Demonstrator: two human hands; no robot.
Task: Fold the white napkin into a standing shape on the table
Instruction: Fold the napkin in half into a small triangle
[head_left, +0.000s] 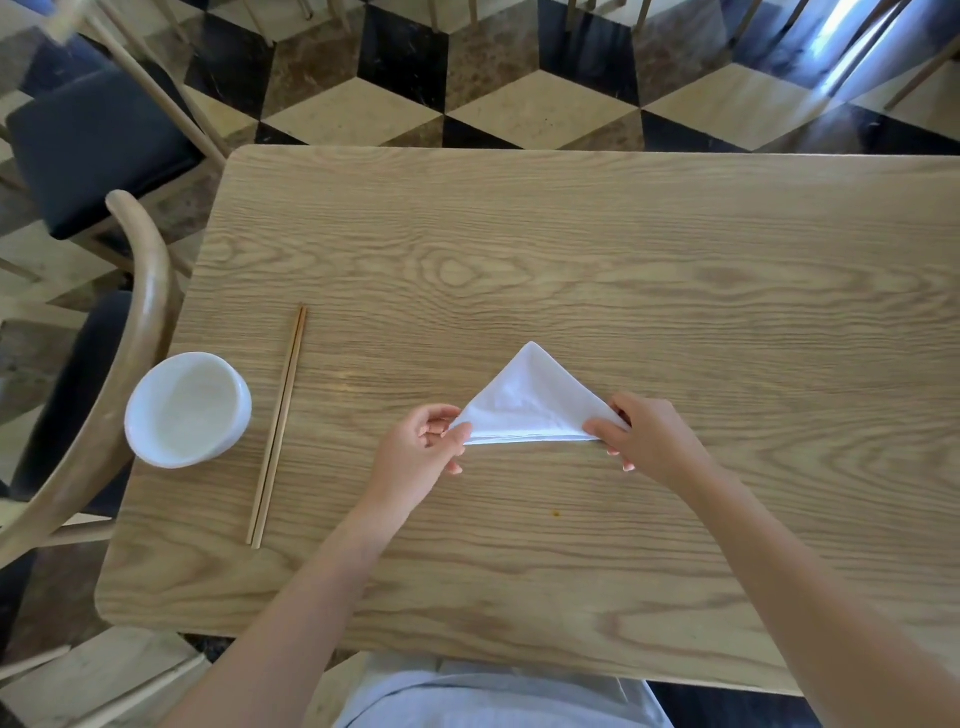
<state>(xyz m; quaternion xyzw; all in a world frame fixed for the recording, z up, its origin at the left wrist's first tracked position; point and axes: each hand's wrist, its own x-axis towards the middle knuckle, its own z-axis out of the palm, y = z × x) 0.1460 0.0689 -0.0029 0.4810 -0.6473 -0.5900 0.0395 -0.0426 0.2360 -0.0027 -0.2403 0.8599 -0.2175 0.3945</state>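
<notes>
On the tabletop, both hands pinch the triangular white napkin, left hand and right hand at its base corners, probably before bringing them together.

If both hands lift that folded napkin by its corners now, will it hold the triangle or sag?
Probably sags: the white napkin looks like thin cloth, its layered edge lying soft between the left hand and right hand. Likely very light, since fingertip pinches hold it. May slide on the smooth table.
</notes>
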